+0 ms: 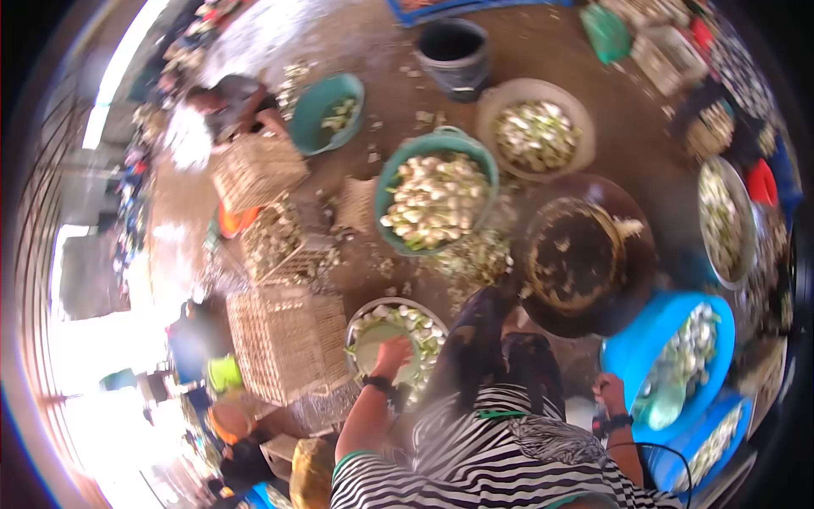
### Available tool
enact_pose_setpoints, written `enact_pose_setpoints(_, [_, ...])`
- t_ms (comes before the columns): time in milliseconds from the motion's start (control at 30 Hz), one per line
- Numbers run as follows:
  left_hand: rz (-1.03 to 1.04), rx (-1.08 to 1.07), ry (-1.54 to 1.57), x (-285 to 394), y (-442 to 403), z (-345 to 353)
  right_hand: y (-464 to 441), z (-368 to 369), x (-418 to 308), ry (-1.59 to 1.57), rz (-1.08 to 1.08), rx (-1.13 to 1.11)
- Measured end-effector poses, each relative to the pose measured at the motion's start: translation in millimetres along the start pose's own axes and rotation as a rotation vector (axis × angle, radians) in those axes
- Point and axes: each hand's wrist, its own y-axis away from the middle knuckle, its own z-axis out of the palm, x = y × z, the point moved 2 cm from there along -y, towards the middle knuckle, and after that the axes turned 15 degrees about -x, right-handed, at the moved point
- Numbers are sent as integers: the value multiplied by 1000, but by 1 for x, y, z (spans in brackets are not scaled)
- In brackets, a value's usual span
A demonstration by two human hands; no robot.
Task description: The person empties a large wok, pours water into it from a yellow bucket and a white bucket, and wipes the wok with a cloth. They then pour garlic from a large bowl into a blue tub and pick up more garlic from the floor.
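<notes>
Below the striped fabric shirt (509, 437), the right hand (609, 392) hangs beside a smooth blue tub (626, 360), too blurred to tell whether closed or holding anything. The left hand (393, 356) bends over a flat-looking, round, pale-green dish (371, 346) inside a round basin (434, 316); its grip I cannot tell. Around the dish lie glossy, rounded white bulbs (417, 322) with green ends. Beyond stand coarsely woven, boxy baskets (275, 343) and a heaped green tub (386, 191).
</notes>
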Motion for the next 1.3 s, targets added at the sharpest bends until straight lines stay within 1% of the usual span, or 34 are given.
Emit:
enact_pose_setpoints(33, [3,26,-8,-1,2,-1,-6,-15,15,-66,53,-38])
enact_pose_setpoints(100, [8,46,-40,-1,-3,-1,3,-16,0,70,126,-2])
enact_pose_setpoints(133, [38,8,127,-5,-9,-6,1,-18,-6,98,114,-10])
enact_pose_setpoints(200, [55,31,-97,-4,-13,-5,-1,-25,-15,96,59,-18])
enact_pose_setpoints(233, [59,36,-217,1,-15,-3,0,-23,-28,126,48,11])
enact_pose_setpoints(300, [89,-56,-267,-19,-45,-16,-2,-21,-58,172,31,86])
enact_pose_setpoints(367, [35,-114,-191,-7,-70,-15,-10,-26,-79,177,3,85])
enact_pose_setpoints(433, [-113,-128,13,29,-80,3,-16,-27,-105,188,-56,94])
enact_pose_setpoints(467, [-113,-35,-51,54,-83,18,-20,-29,-117,191,-74,113])
enact_pose_setpoints(533, [163,-233,-351,41,-162,-12,-31,-32,-138,191,-100,150])
enact_pose_setpoints(567, [159,-263,-346,67,-172,-2,-36,-36,-142,186,-103,175])
enact_pose_setpoints(600, [154,-293,-342,94,-181,9,-61,-59,-119,304,-104,72])
enact_pose_setpoints(633, [150,-322,-337,124,-188,22,-70,-64,-120,315,-112,95])
enact_pose_setpoints(667, [-52,-315,-157,175,-181,46,-80,-67,-126,328,-120,115])
enact_pose_setpoints(700, [-258,-288,20,213,-195,63,-92,-68,-139,345,-128,130])
enact_pose_setpoints(733, [-126,-302,-506,244,-229,72,-91,-58,-184,389,-59,113])
enact_pose_setpoints(767, [27,-313,-1022,270,-260,81,-107,-56,-203,332,-84,153])
enact_pose_setpoints(800, [182,-372,-1527,292,-291,85,-124,-56,-218,280,-111,190])
enact_pose_setpoints(833, [418,-316,-2017,313,-322,89,-144,-60,-231,229,-139,224])
enact_pose_setpoints(867, [395,-268,-1826,341,-354,97,-171,-71,-238,273,-165,138])
enact_pose_setpoints(900, [319,-205,-1481,371,-387,109,-199,-81,-245,311,-191,50])
enact_pose_setpoints(933, [261,-124,-1041,398,-417,120,-222,-85,-269,321,-221,17])
enact_pose_setpoints(967, [244,-107,-738,424,-442,133,-244,-85,-300,328,-250,-14])
enact_pose_setpoints(1033, [200,-186,-281,467,-479,162,-296,-83,-345,91,-238,130])
enact_pose_setpoints(1100, [366,-47,-2198,479,-581,150,-352,-92,-377,59,-262,11])
enact_pose_setpoints(1133, [510,-167,-1420,477,-618,133,-380,-91,-394,-41,-213,63])
enact_pose_setpoints(1167, [478,-138,-1228,478,-646,124,-410,-90,-404,-141,-161,119])
enact_pose_setpoints(1200, [461,-103,-1030,480,-674,116,-444,-95,-409,-285,-203,48])
enact_pose_setpoints(1233, [383,16,-1113,484,-689,120,-478,-101,-411,-430,-245,-21])
enact_pose_setpoints(1267, [294,128,-1189,488,-703,125,-513,-108,-406,-335,-272,61])
enact_pose_setpoints(1300, [242,218,-957,493,-710,133,-546,-114,-401,-238,-297,140])
